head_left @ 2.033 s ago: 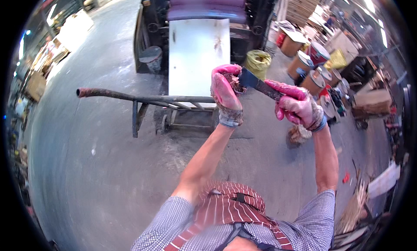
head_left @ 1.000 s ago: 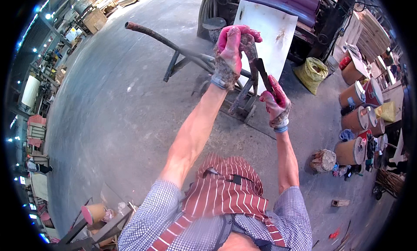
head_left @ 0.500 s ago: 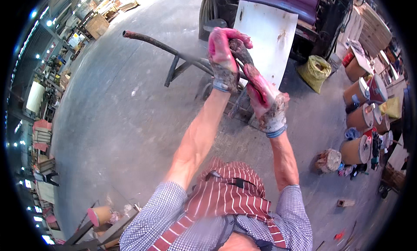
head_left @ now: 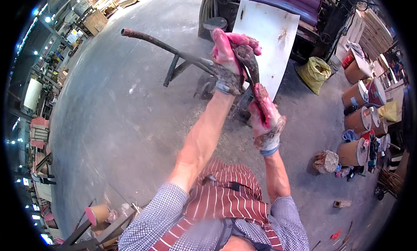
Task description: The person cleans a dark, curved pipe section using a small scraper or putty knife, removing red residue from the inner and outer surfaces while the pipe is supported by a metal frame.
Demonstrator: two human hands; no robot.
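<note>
My left hand [head_left: 226, 59], in a dirty pink-and-white work glove, is closed around the upper part of a dark, grime-coated long piece [head_left: 251, 65]. Its exact kind is hard to make out. The lower end of that piece runs down to my right hand [head_left: 267, 120], gloved the same way, whose fingers are curled at it. Behind my hands stands a metal frame with a rusty tube handle [head_left: 152, 43], reaching out to the left. A white sheet [head_left: 266, 42] slopes from a machine just beyond my hands and is partly covered by them.
A machine with a purple roller [head_left: 282, 5] stands ahead. A yellow sack [head_left: 313, 75] sits on the floor to its right. Several brown drums [head_left: 352, 152] line the right side, near a stump-like block [head_left: 325, 162]. A wooden frame [head_left: 115, 229] is at lower left.
My right hand has moved down, toward my body. My left hand has shifted slightly right, and more of the dark piece shows between them.
</note>
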